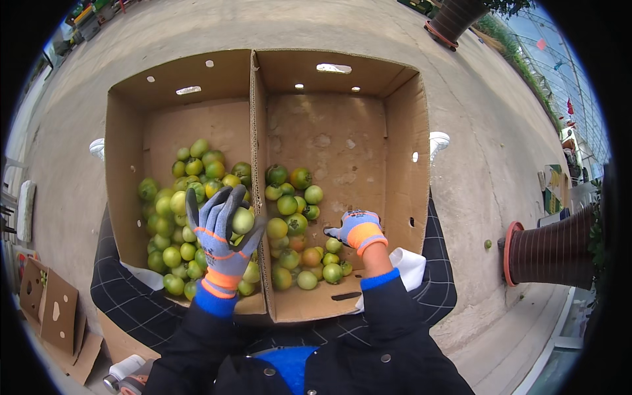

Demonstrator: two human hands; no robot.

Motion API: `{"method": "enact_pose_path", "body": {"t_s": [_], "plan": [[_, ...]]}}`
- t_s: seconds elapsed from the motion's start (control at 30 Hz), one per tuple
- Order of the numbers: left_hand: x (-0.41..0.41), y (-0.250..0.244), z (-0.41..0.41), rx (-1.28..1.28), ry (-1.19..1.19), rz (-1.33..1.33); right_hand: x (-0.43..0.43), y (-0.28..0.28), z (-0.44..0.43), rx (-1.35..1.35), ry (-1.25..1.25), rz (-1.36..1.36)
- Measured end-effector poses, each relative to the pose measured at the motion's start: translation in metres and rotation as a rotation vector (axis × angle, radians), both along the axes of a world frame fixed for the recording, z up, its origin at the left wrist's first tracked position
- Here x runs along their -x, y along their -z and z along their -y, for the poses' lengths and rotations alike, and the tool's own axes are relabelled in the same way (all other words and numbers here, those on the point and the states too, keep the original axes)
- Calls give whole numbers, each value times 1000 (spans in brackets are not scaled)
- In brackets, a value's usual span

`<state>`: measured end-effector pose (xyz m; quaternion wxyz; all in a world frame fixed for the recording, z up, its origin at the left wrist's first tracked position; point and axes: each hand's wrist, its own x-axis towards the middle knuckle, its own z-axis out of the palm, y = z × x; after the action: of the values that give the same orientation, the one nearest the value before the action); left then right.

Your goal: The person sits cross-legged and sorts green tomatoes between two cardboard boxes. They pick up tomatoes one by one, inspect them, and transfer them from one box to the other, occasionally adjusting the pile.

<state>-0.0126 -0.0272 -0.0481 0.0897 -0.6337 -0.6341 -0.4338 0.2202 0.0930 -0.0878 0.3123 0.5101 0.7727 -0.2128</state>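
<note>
Two open cardboard boxes stand side by side before me. My left hand [222, 232], in a grey-and-orange work glove, holds a pale green tomato [243, 220] between thumb and fingers above the left box [123, 163], near the shared wall. Beneath it lies a heap of green and yellowish tomatoes [171, 256]. In the right box [406, 148], more green tomatoes [297, 223], some tinged orange, lie along the left side and near edge. My right hand [359, 231], gloved alike, hovers over that box with the index finger pointing left, beside a small tomato [334, 245]; its palm side is hidden.
Potted plants in large brown pots [550, 247] stand at the right and top right. A stray green tomato [488, 244] lies on the concrete floor. Cut cardboard [58, 308] and a white bottle [127, 366] are at the lower left.
</note>
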Motion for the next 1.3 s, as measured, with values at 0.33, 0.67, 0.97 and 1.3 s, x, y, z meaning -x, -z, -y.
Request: {"method": "enact_pose_path", "body": {"t_s": [0.33, 0.67, 0.97, 1.3], "plan": [[59, 18, 1, 17, -347, -100, 0, 60, 4, 165, 96, 141], [-22, -6, 10, 196, 244, -34, -5, -18, -4, 675, 500, -834], [-2, 1, -2, -43, 30, -2, -17, 0, -3, 437, 278, -538], [97, 31, 4, 176, -743, -260, 6, 63, 41, 280, -381, 267]]}}
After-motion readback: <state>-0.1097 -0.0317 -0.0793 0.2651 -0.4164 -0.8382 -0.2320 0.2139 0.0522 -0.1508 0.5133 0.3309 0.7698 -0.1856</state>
